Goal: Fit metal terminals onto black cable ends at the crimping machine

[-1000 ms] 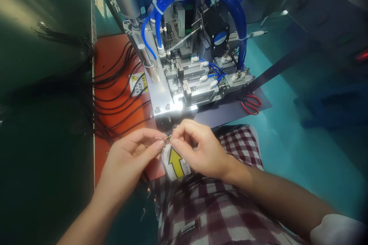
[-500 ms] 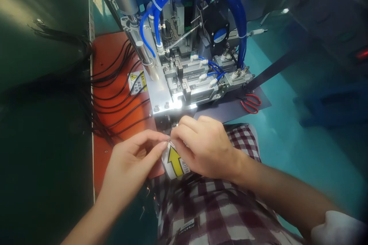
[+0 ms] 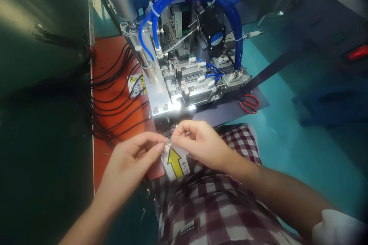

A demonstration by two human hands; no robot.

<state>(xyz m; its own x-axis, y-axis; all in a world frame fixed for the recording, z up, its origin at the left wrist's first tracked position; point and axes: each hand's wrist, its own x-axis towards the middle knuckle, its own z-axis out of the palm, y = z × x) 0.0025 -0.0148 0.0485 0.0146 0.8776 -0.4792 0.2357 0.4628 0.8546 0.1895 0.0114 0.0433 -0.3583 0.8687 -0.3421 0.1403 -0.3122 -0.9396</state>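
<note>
My left hand (image 3: pixel 140 151) is closed, thumb and index finger pinching a thin wire-like strand (image 3: pixel 169 145) that shows a little red. My right hand (image 3: pixel 198 141) is closed too, its fingertips pinched at the same small spot and nearly touching the left ones. What lies between the fingertips is tiny and mostly hidden. Just below them is a white label with a yellow arrow (image 3: pixel 175 162), at the near edge of the machine. Black cables (image 3: pixel 115 103) run across the orange plate (image 3: pixel 100 168) left of my left hand.
Ahead stands a metal machine (image 3: pixel 186 80) with thick blue air tubing (image 3: pixel 237 19) arched over it. Red-handled cutters (image 3: pixel 250 104) lie on the dark base plate at right. A dark green panel (image 3: pixel 43 153) rises at left. A checkered apron (image 3: pixel 207 210) covers my lap.
The right hand has turned and opened its curl slightly, so its pinching thumb and index finger now show. The left hand keeps its pinch almost in place. The view has shifted slightly.
</note>
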